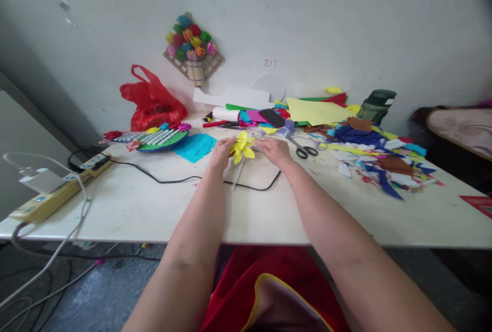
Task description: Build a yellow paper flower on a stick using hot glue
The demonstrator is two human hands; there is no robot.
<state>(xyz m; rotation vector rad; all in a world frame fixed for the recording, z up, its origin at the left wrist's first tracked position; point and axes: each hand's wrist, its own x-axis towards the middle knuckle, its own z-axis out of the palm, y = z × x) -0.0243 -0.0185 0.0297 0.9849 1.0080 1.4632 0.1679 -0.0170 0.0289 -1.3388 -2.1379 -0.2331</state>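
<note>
Yellow paper flower (242, 147) is sitting at frame centre, just above the table (154, 209). The left hand (222, 151) and right hand (275, 150) are pinching it from either side. Squeezing harder is risking crushed petals. A black cable (169, 178) is lying beneath, scissors (303, 148) and paper scraps (376, 160) are crowding the right, and a red bag (151, 100) is sitting upper left.

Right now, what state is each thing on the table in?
yellow paper flower: gripped by left hand, right hand touching petals
scissors: lying flat, unheld
green bottle: upright, capped
red plastic bag: slumped against wall
power strip: charger plugged in
</note>
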